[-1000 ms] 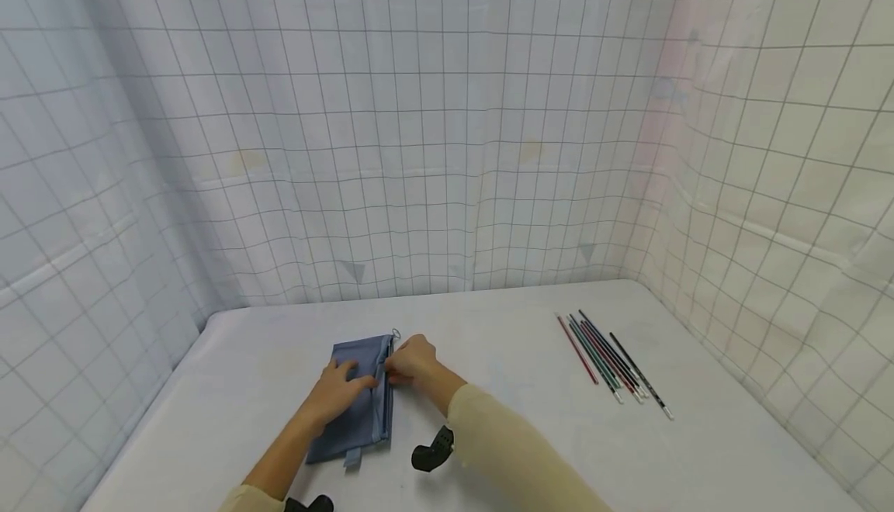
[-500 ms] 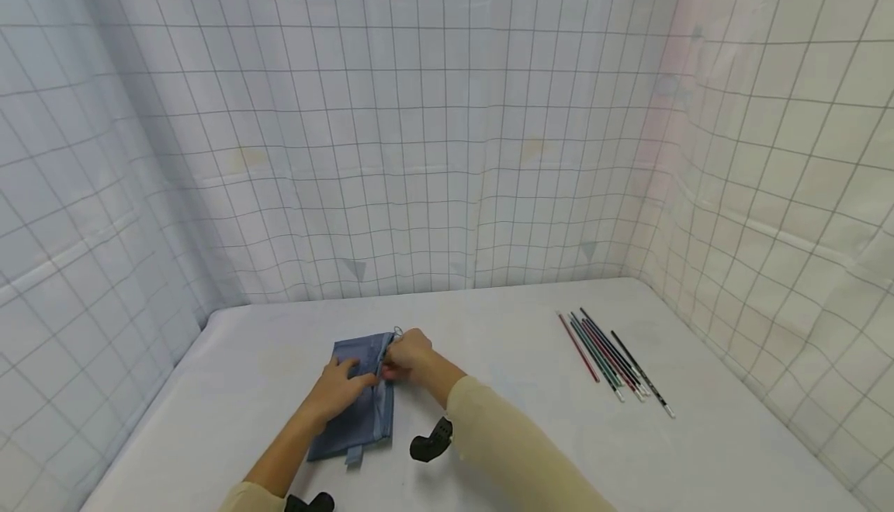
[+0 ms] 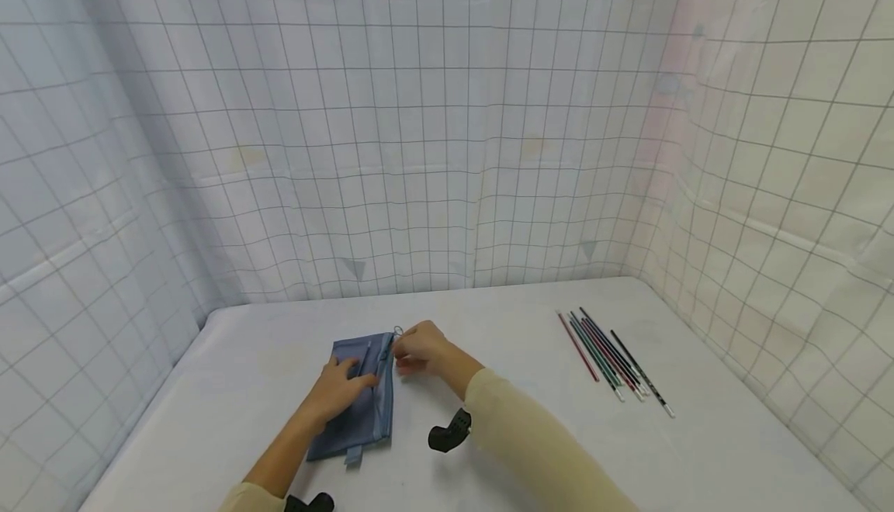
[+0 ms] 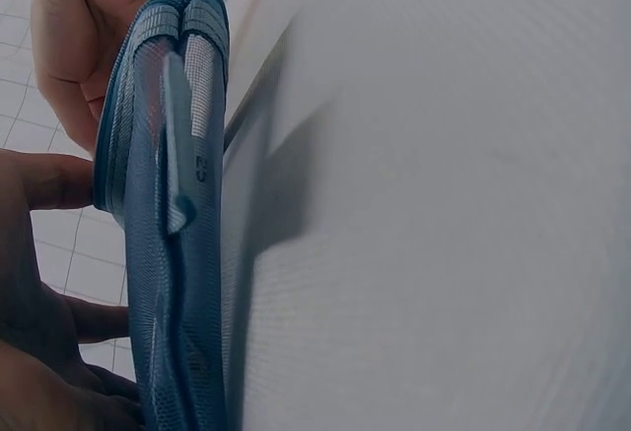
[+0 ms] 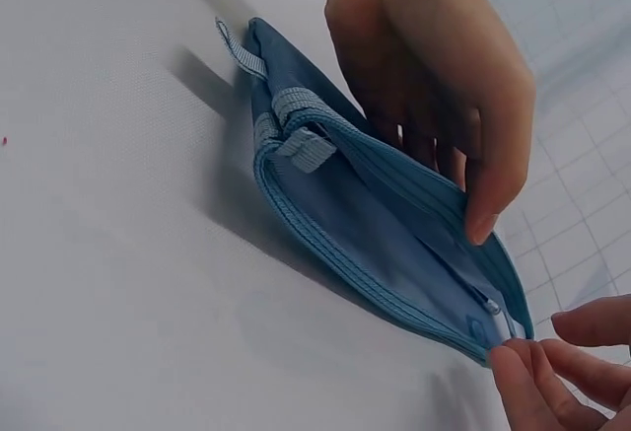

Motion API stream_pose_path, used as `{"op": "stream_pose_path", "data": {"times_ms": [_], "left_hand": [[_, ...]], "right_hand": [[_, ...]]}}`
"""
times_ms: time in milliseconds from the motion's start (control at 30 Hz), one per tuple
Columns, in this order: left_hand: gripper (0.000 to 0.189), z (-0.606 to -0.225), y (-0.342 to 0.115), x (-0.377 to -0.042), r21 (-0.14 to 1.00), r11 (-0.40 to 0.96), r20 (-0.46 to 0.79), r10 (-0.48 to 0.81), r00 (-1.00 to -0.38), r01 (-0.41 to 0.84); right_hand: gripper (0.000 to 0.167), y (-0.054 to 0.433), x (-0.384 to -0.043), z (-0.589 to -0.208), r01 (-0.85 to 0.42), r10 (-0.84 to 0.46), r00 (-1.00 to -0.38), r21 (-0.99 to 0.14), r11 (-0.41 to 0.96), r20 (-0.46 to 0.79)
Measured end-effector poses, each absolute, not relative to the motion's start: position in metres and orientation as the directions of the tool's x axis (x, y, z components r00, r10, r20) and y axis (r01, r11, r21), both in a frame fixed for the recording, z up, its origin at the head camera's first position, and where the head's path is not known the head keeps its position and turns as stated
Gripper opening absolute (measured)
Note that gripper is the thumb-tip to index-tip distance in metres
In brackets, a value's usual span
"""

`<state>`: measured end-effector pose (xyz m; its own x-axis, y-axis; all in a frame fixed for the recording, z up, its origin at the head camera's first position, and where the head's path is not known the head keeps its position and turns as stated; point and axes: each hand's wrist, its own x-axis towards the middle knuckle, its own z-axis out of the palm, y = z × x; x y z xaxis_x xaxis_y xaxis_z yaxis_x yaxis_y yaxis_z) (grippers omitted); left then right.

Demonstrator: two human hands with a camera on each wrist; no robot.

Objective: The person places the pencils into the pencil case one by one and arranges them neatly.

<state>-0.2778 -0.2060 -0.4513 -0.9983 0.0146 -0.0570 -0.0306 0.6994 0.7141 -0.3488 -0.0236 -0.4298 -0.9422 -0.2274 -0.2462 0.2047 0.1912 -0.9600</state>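
Observation:
A blue zippered pouch [image 3: 352, 419] lies on the white-covered table, its mouth facing right. My left hand [image 3: 337, 394] rests on top of it, fingers spread over the fabric. In the right wrist view the left thumb [image 5: 483, 219] lies at the upper zipper edge, and the mouth [image 5: 365, 224] gapes. My right hand [image 3: 422, 347] is at the pouch's far right corner; its fingertips [image 5: 518, 362] pinch the zipper end there. Inside the mouth shows a thin line with a small shiny tip [image 5: 492, 306]. A wire ring [image 3: 398, 331] sticks out at that corner.
Several pencils [image 3: 606, 353], red, green and dark, lie in a loose group on the right of the table [image 3: 503, 434]. Black wrist devices [image 3: 450, 430] sit by both sleeves. Gridded white curtains [image 3: 433, 147] enclose the back and sides.
My right hand moved slightly left over the zipper edge, then back right to the pouch's outer corner. The left hand and the pouch stay nearly in place.

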Motion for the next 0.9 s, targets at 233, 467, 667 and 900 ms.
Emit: {"op": "stream_pose_path", "data": {"times_ms": [233,467,667,900], "left_hand": [[0.08,-0.452,-0.206,-0.278,0.708,0.706,-0.044,0.019,-0.999,-0.018],[0.08,-0.451,-0.204,-0.278,0.703,0.711,-0.045,0.015,-0.999,-0.022],[0.079,-0.452,-0.204,-0.278,0.707,0.707,-0.051,0.012,-0.999,-0.028],[0.08,-0.451,-0.205,-0.277,0.702,0.712,-0.047,0.019,-0.999,-0.019]], "right_hand": [[0.018,-0.011,-0.35,-0.417,0.192,-0.291,-0.925,-0.961,0.199,-0.245],[0.025,0.001,-0.351,-0.408,0.15,-0.332,-0.913,-0.953,0.265,-0.236],[0.033,0.015,-0.354,-0.399,0.108,-0.349,-0.91,-0.94,0.324,-0.225],[0.031,0.033,-0.359,-0.391,0.081,-0.309,-0.927,-0.917,0.391,-0.214]]}}
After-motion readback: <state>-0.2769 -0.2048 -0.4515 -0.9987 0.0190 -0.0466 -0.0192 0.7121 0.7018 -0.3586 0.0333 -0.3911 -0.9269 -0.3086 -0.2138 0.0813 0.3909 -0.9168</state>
